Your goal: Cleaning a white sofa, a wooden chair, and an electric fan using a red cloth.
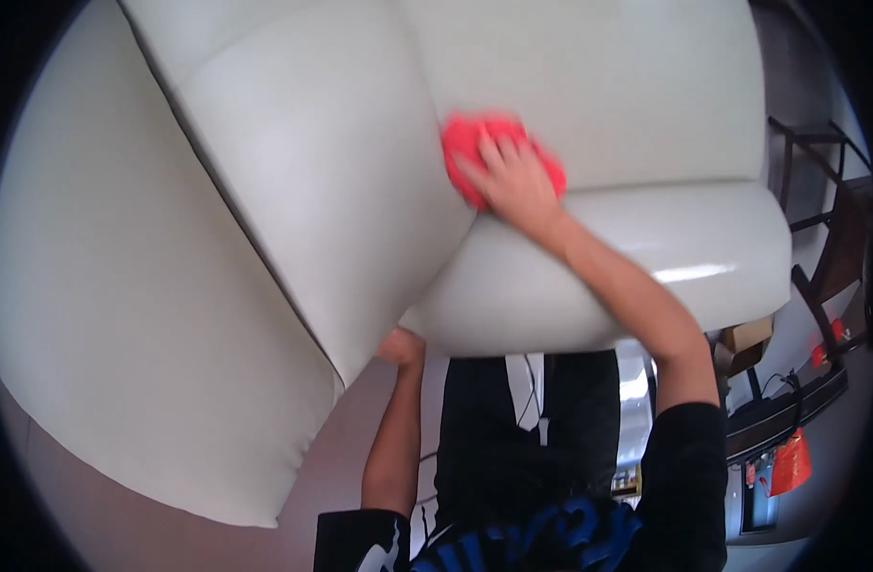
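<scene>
A red cloth (463, 143), bunched and a little blurred, lies against the cream sofa (608, 95) where its cushions meet. My right hand (517, 186) presses on the cloth from above, its fingers partly spread over it and holding it to the surface. Lower down, my left hand (398, 346) is at the sofa's near edge, beside the corner between two sections. The fingers of that hand are mostly hidden by the upholstery, so whether they grip it does not show.
A dark seam (217, 186) divides the sofa's left section from the middle one. Dark wooden furniture (837, 238) stands at the far right. Below it are a cardboard box (747, 334) and a red bag (789, 464). The floor (360, 419) shows beneath the sofa.
</scene>
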